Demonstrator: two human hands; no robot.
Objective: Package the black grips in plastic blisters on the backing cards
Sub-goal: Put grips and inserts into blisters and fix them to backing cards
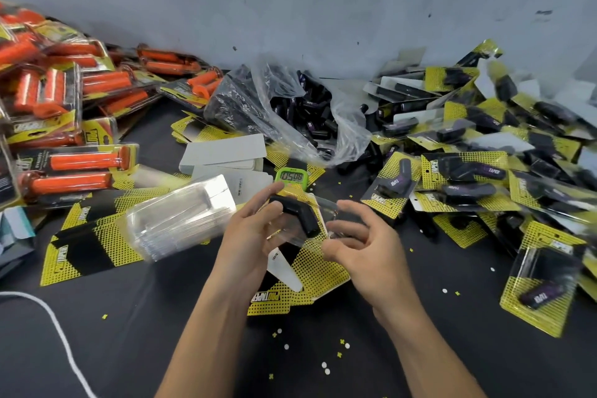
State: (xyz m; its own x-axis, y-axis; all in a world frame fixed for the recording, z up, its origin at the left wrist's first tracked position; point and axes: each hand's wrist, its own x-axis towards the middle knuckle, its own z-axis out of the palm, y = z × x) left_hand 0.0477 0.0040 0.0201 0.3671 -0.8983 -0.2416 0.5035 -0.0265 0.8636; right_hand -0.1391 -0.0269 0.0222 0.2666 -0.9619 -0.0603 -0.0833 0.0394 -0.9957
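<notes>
Head view: an L-shaped matte black grip (pixel 297 213) sits inside a clear, glossy plastic blister (pixel 318 208) held above the black table (pixel 161 333). The left hand (pixel 248 229) curls its fingers round the blister's left end, and the right hand (pixel 355 242) pinches the right edge between bent fingers and thumb. Beneath lies a yellow-dotted black backing card (pixel 310 281) printed "PRO TAPER". A green timer (pixel 289 176) reads 0508. Nearby are a stack of clear blisters (pixel 181 216), a crinkled plastic bag (pixel 284 107) of black grips, and packed ribbed orange grips (pixel 64 90).
</notes>
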